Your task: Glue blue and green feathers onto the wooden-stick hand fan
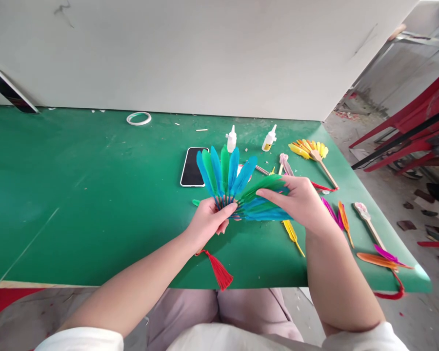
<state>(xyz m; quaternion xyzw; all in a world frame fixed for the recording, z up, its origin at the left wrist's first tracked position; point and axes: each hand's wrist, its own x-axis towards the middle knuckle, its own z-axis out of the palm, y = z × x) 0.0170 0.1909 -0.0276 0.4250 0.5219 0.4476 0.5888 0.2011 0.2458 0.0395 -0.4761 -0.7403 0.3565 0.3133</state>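
Blue and green feathers [225, 170] spread out like a fan above the green table. My left hand [210, 217] is closed around their quill ends, the thumb pressed on top. On the right side, my right hand [296, 197] pinches a green feather [261, 190] between thumb and fingers, with more blue feathers lying below it. A red tassel [220, 273] hangs below my left hand near the table's front edge; what its cord is tied to is mostly hidden. Behind the fan lies a phone [193, 168], partly covered by the feathers.
Two white glue bottles [231, 139] [269, 138] stand behind. A tape roll [139, 118] lies at the back left, near a leaning phone [10, 90]. On the right are a yellow feather fan [309, 147], a wooden stick [369, 224] and loose feathers [344, 222]. A white panel [186, 53] closes the back.
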